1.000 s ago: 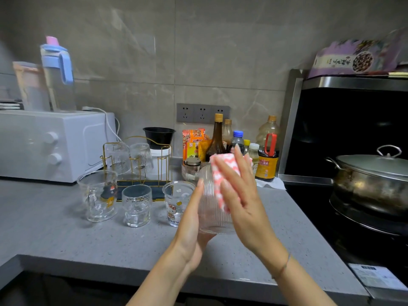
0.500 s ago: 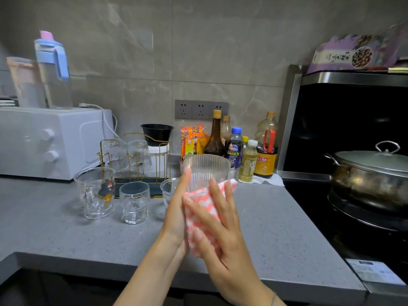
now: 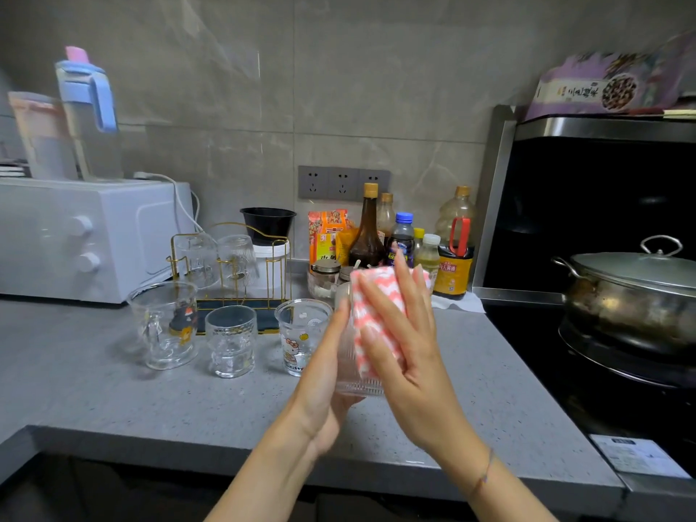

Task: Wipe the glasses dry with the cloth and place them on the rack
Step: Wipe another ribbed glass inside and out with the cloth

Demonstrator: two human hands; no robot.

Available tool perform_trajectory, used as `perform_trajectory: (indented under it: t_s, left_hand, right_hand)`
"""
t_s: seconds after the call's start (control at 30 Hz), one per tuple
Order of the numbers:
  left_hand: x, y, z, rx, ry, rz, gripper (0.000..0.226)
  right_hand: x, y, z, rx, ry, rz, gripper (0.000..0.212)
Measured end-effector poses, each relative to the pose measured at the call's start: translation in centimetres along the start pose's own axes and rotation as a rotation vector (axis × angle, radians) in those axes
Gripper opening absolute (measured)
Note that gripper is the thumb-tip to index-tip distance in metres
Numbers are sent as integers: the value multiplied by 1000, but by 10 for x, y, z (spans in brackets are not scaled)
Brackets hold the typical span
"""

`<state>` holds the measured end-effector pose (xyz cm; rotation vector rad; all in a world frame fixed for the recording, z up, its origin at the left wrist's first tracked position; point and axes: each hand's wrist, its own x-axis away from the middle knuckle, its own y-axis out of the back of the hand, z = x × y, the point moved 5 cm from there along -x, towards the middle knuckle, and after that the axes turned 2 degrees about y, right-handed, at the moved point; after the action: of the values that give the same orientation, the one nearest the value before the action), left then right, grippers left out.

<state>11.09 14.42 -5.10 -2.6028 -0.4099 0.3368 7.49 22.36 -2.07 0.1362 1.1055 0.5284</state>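
Note:
A clear ribbed glass (image 3: pixel 348 371) is held above the counter. My left hand (image 3: pixel 320 393) grips it from the left and under its base. My right hand (image 3: pixel 410 356) lies flat with spread fingers on a pink-and-white cloth (image 3: pixel 373 307) and presses it against the glass's right side and top. The gold wire rack (image 3: pixel 285 273) stands behind, with two glasses (image 3: pixel 196 258) (image 3: pixel 237 258) upside down on it. In front of the rack stand a cartoon mug (image 3: pixel 165 325), a short glass (image 3: pixel 230 340) and a Hello Kitty glass (image 3: pixel 301 333).
A white microwave (image 3: pixel 75 239) sits at the left with jugs on top. Sauce bottles (image 3: pixel 369 235) and jars crowd the back wall behind my hands. A lidded steel pot (image 3: pixel 632 288) is on the black stove at the right. The grey counter (image 3: pixel 150 401) ends near me.
My right hand has slid the cloth from the lower part of the glass up over its side and top. The glass has shifted slightly in my left hand.

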Motion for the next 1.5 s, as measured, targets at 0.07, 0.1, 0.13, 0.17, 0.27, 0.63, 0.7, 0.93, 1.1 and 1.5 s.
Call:
perform_trajectory:
  t_s: [0.07,0.1,0.13,0.17,0.27,0.63,0.7,0.93,1.1,1.5]
  left_hand:
    - [-1,3,1,2,14,-34,53]
    - [-3,4,1,15,41,-45,59]
    - [-5,6,2,38,76,-43,67]
    - [-6,5,1,75,110,-16,74]
    - [-8,1,0,160,165,66,83]
    - [-2,4,4,82,84,-8,54]
    - [-1,5,4,57,70,-17,54]
    - [0,3,-4,-13,-19,-70,56]
    - [-3,3,-6,-4,-36,-73,56]
    - [-7,-4,-5,181,84,74,72]
  right_hand:
    - [10,-5,1,-15,15,8,46]
    - [15,-8,2,-29,23,20,46]
    - [21,-10,4,-45,30,36,46]
    - [26,-13,5,-55,36,52,45]
    - [37,-17,7,-54,44,69,43]
    - [-13,8,-2,28,-16,13,49]
    - [-14,9,-4,49,-27,23,47]
    - [3,-1,6,336,56,60,46]
    - [5,0,12,284,38,73,45]
    - [30,-13,13,20,22,74,44]
